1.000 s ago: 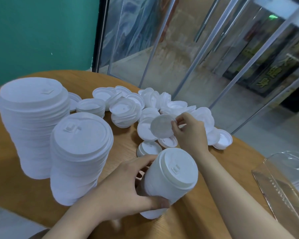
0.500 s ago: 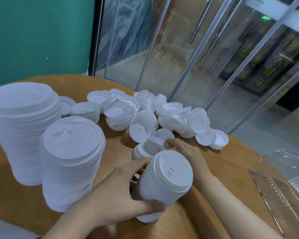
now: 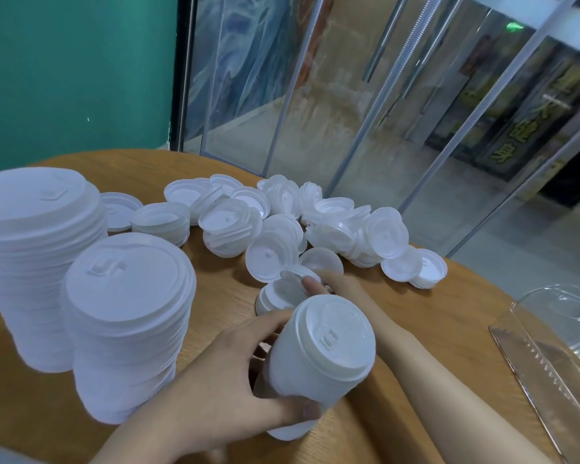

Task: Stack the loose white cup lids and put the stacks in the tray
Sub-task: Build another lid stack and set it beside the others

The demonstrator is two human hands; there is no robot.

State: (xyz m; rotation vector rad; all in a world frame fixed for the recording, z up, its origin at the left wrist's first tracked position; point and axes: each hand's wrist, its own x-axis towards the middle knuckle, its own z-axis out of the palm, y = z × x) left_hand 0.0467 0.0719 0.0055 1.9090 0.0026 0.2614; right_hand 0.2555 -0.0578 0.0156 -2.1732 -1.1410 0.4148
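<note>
We grip a part-built stack (image 3: 315,356) in our left hand (image 3: 215,380) while our right hand (image 3: 335,289) pinches a loose lid (image 3: 290,288); many lids (image 3: 332,226) still litter the bench (image 3: 432,316), the tray (image 3: 556,349) apparently unfilled

White lids (image 3: 272,259) on a tan woodgrain table (image 3: 449,296), teal wall (image 3: 74,72) behind.

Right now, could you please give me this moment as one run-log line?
left hand: grips lid stack | right hand: fingers on a loose lid | tray: no stacks visible inside
</note>
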